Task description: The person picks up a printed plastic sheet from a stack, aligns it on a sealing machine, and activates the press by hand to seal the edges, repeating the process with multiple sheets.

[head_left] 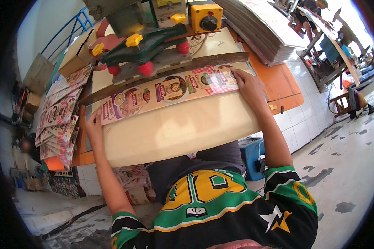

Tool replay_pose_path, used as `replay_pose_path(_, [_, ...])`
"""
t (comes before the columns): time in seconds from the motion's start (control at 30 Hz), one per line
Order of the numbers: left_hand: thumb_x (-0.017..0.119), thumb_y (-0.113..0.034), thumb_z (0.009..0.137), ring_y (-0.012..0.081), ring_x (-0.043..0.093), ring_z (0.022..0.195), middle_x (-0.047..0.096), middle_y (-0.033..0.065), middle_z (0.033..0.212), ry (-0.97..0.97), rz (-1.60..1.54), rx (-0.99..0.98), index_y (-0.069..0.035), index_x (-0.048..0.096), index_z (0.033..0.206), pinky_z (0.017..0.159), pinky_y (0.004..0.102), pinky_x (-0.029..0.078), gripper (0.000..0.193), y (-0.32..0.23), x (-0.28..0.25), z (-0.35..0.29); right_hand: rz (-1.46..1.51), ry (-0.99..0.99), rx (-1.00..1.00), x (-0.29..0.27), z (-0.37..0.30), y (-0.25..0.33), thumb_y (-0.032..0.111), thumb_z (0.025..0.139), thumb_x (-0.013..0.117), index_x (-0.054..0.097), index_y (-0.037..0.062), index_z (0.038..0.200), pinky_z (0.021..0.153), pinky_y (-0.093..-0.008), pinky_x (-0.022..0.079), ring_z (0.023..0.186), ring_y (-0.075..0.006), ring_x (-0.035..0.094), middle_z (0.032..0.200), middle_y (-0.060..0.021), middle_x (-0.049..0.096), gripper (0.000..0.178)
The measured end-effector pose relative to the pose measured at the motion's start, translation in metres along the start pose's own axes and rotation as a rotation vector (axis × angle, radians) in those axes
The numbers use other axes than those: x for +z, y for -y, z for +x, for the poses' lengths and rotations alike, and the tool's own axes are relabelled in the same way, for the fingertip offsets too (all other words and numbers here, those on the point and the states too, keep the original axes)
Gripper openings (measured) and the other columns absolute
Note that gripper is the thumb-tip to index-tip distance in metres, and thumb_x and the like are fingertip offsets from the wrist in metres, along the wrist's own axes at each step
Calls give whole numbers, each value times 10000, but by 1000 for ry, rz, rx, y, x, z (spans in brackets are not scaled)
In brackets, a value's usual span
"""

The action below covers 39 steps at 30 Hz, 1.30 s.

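Observation:
A long printed strip [153, 98] with colourful food pictures lies across a cream-coloured board [174, 130] in front of me. My left hand [94, 126] grips the strip's left end, with the thumb on top. At the far right end, my right hand [249, 86] pinches the other end between thumb and fingers. The strip's far edge runs close along a dark metal bar [166, 76]. Above that bar stands a machine with a dark green arm [147, 46], yellow knobs and red cylindrical feet. The undersides of both hands' fingers are partly hidden.
Fanned stacks of printed sheets [60, 112] lie at the left beside a cardboard box [77, 52]. A yellow control box [205, 18] with a black dial sits on the machine. A tall sheet stack [264, 31] stands at the far right. Another person [313, 14] is in the background.

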<state>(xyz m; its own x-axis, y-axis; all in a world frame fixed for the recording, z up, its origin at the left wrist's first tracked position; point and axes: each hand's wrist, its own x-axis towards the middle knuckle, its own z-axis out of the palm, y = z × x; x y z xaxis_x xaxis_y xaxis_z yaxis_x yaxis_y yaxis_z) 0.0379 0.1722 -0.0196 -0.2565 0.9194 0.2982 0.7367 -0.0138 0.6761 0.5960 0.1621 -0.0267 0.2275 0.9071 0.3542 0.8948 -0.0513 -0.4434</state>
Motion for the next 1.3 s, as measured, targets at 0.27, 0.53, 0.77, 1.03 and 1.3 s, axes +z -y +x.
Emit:
replay_pose_path(0.27, [606,-277,1029,209,721,961,768,195,1073,-23,-60,20,3,735,1205,883,327,525,355,-4,3,1,29,11,7,-5,-1,0,388,1013,578,745,271,1230,830,-462,542,941,-355,719,1016,-125,764,298])
replay_pose_path(0.53, [612,-258,1019,251,743,955,762,199,1066,-49,-45,39,-27,745,1198,854,329,534,321,2,3,-1,51,15,-3,-5,-2,4,364,1009,601,746,258,1239,800,-426,543,918,-339,730,983,-141,767,292])
replay_pose_path(0.77, [615,-305,1018,262,750,927,758,205,1049,-44,-53,-25,-58,753,1197,827,336,540,335,3,3,0,32,44,7,-5,0,1,384,1026,575,739,262,1251,824,-428,530,948,-331,720,1007,-124,766,304])
replay_pose_path(1.03, [626,-310,1012,260,752,941,759,194,1055,-39,-42,-34,-64,755,1195,835,336,541,333,4,2,0,15,63,13,-11,0,11,334,1035,579,734,181,1260,818,-373,530,967,-296,724,1070,-114,762,314])
replay_pose_path(1.3, [616,-282,1018,264,746,986,756,201,1087,-41,-38,-37,-54,748,1205,869,336,534,323,9,-2,-4,38,42,-14,-5,-1,7,366,1028,565,733,251,1260,828,-420,536,975,-328,719,1057,-124,760,309])
